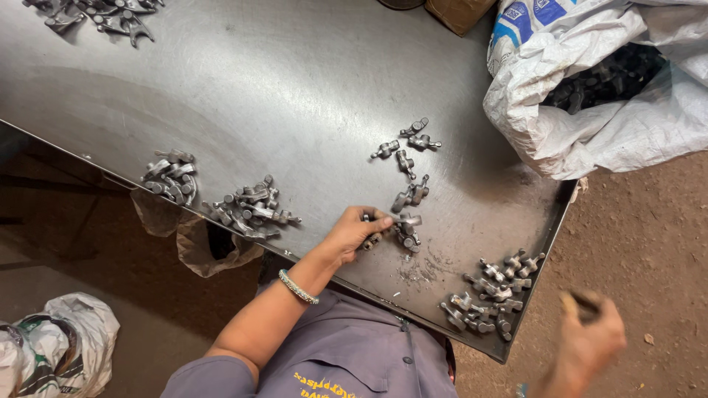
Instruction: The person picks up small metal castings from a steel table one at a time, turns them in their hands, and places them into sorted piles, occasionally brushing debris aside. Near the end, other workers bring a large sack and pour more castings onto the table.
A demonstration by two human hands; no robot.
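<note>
Hands first: left hand rests on the steel bench, fingers curled round a small grey metal casting, thumb tip touching a second casting just beyond it. Right hand is off the bench edge, over the dirt floor, blurred; fingers look closed on a small dark piece, can't tell what it is. Beaded bracelet on left wrist, grey work shirt below.

Loose castings trail away from the left fingertips. Heap sits between both hands nr the bench corner. Two more heaps, and, lie outboard of the left hand along the bench edge. White woven sack w/ dark parts stands open beyond the right hand.
</note>
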